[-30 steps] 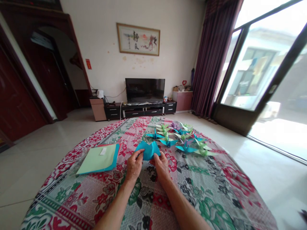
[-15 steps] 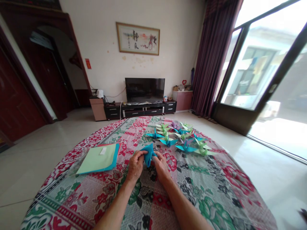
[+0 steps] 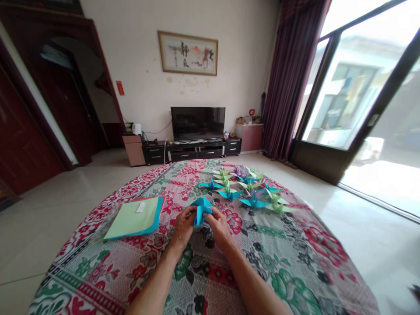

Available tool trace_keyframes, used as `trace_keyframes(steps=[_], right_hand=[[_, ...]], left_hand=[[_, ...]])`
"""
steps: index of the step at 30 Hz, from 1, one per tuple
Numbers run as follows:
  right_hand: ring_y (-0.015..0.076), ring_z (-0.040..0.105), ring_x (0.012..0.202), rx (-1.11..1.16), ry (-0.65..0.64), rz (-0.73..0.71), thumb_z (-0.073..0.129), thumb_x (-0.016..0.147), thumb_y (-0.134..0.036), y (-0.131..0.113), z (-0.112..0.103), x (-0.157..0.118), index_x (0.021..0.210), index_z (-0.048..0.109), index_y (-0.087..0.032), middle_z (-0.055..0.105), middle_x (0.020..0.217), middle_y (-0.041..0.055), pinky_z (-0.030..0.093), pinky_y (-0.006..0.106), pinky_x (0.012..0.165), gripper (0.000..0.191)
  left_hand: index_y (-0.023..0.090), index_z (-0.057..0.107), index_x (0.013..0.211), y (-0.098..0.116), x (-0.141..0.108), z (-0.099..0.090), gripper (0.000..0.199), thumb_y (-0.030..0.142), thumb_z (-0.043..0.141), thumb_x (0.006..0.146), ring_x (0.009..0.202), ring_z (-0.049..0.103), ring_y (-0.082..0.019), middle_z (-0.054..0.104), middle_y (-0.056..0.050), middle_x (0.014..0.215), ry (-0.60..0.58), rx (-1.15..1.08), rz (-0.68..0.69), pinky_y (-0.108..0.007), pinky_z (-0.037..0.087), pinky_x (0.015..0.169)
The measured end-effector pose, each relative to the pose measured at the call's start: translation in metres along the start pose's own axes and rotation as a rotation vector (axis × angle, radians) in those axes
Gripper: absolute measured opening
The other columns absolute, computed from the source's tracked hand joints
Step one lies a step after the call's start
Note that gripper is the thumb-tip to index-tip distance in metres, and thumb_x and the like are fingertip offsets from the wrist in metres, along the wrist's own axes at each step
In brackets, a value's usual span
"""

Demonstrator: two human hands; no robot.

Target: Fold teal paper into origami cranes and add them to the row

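Two bare forearms run up from the bottom edge and converge near the middle of the round surface (image 3: pixel 295 262). The left hand (image 3: pixel 183 227) and the right hand (image 3: pixel 219 226) sit close together, knuckles up, fingers curled inward, both pinched on a small blue folded paper (image 3: pixel 201 208) held between their fingertips just above the cloth. The paper is creased into a pointed, star-like shape with flaps standing upward.

The surface is covered by a floral tablecloth (image 3: pixel 138 275) of patchwork panels in red, green, black and white, soft and slightly rumpled. To the left of the hands lies a flat stack of paper sheets (image 3: pixel 135 217), pale green on top with red and blue edges showing beneath, and a small white slip on it. Beyond the hands, toward the far right, stands a cluster of paper cranes (image 3: pixel 244 188) in blue, green and purple, wings spread, set near one another.

Past the surface is a glossy tiled floor (image 3: pixel 49 218). A dark television (image 3: pixel 197 123) sits on a low black cabinet (image 3: pixel 197 151) against the white wall, under a framed picture (image 3: pixel 187 53). Dark purple curtains (image 3: pixel 288 78) hang beside a large glass door (image 3: pixel 367 100) at right.
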State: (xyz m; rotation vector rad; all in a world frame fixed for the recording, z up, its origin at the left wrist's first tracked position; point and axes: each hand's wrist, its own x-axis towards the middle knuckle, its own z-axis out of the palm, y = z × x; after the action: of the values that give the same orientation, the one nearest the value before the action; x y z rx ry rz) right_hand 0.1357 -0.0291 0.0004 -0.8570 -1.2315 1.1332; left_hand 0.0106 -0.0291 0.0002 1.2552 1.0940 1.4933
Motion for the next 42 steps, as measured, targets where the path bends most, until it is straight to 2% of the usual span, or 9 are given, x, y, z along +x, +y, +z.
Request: trace_keyframes(steps=[5,11,15,21,24,27,30,35,42], right_hand=[[0.0126,0.050,0.064,0.087,0.016,0.054,0.060,0.068,-0.034,0.007,0.003,0.003,0.075,0.063,-0.015,0.058,0.065,-0.0016,0.041,0.025,0.065,0.020],[0.0111,0.051,0.060,0.131,-0.047,0.109,0.063,0.068,-0.035,0.007,0.003,0.000,0.072,0.062,-0.016,0.058,0.063,-0.0021,0.043,0.023,0.062,0.019],[0.0110,0.053,0.061,0.269,-0.028,0.177,0.062,0.069,-0.034,0.010,0.003,0.001,0.074,0.061,-0.018,0.059,0.068,-0.0015,0.044,0.022,0.060,0.017],[0.0106,0.051,0.057,0.431,0.105,0.279,0.066,0.064,-0.033,0.014,0.002,0.006,0.073,0.058,-0.017,0.057,0.063,-0.0018,0.047,0.022,0.055,0.020],[0.0099,0.051,0.057,0.451,0.134,0.294,0.068,0.063,-0.033,0.013,0.002,0.006,0.071,0.058,-0.017,0.057,0.064,-0.0024,0.047,0.021,0.053,0.020],[0.0089,0.050,0.055,0.460,0.161,0.321,0.070,0.062,-0.033,0.010,0.003,0.006,0.066,0.057,-0.017,0.056,0.061,-0.0028,0.047,0.020,0.051,0.022],[0.0086,0.052,0.056,0.506,0.125,0.348,0.072,0.060,-0.033,0.007,0.005,0.005,0.063,0.056,-0.016,0.057,0.062,-0.0020,0.049,0.020,0.052,0.024],[0.0101,0.057,0.058,0.555,0.030,0.398,0.075,0.060,-0.031,0.005,0.005,0.005,0.068,0.059,-0.015,0.061,0.065,0.0000,0.051,0.019,0.053,0.025],[0.0097,0.058,0.052,0.545,0.086,0.474,0.067,0.070,-0.030,0.012,0.003,0.010,0.066,0.056,-0.015,0.060,0.061,0.0017,0.052,0.019,0.050,0.019]], left_hand=[[0.016,0.068,0.094,-0.003,0.003,0.001,0.031,0.032,0.060,0.068,0.054,0.050,-0.011,0.061,0.002,0.062,0.095,0.066,-0.025,-0.020,0.039,0.051],[0.016,0.070,0.086,-0.009,0.006,-0.003,0.025,0.029,0.061,0.066,0.057,0.053,-0.011,0.065,0.000,0.067,0.134,0.140,0.042,-0.020,0.040,0.053],[0.016,0.070,0.085,-0.006,0.005,-0.003,0.026,0.031,0.061,0.066,0.053,0.051,-0.011,0.063,0.001,0.063,0.181,0.128,0.002,-0.019,0.040,0.050],[0.017,0.067,0.099,-0.004,0.003,-0.003,0.039,0.043,0.058,0.071,0.058,0.054,-0.012,0.066,-0.001,0.070,0.087,0.021,-0.105,-0.022,0.045,0.052],[0.017,0.068,0.096,-0.002,0.001,-0.001,0.037,0.041,0.062,0.068,0.062,0.057,-0.013,0.066,-0.001,0.072,0.051,0.023,-0.135,-0.022,0.046,0.054],[0.015,0.069,0.089,0.000,0.001,0.001,0.033,0.036,0.066,0.063,0.057,0.055,-0.012,0.064,0.000,0.064,0.089,0.058,-0.178,-0.021,0.044,0.051],[0.014,0.068,0.084,0.001,0.002,0.002,0.030,0.032,0.064,0.061,0.049,0.051,-0.011,0.061,0.002,0.056,0.159,0.068,-0.208,-0.020,0.041,0.045],[0.014,0.067,0.084,0.000,0.003,0.000,0.028,0.029,0.063,0.061,0.046,0.053,-0.011,0.062,0.001,0.056,0.208,0.055,-0.218,-0.020,0.041,0.043],[0.014,0.066,0.086,-0.002,0.003,-0.002,0.030,0.034,0.064,0.064,0.046,0.058,-0.013,0.065,-0.001,0.056,0.139,-0.084,-0.282,-0.020,0.042,0.043]])
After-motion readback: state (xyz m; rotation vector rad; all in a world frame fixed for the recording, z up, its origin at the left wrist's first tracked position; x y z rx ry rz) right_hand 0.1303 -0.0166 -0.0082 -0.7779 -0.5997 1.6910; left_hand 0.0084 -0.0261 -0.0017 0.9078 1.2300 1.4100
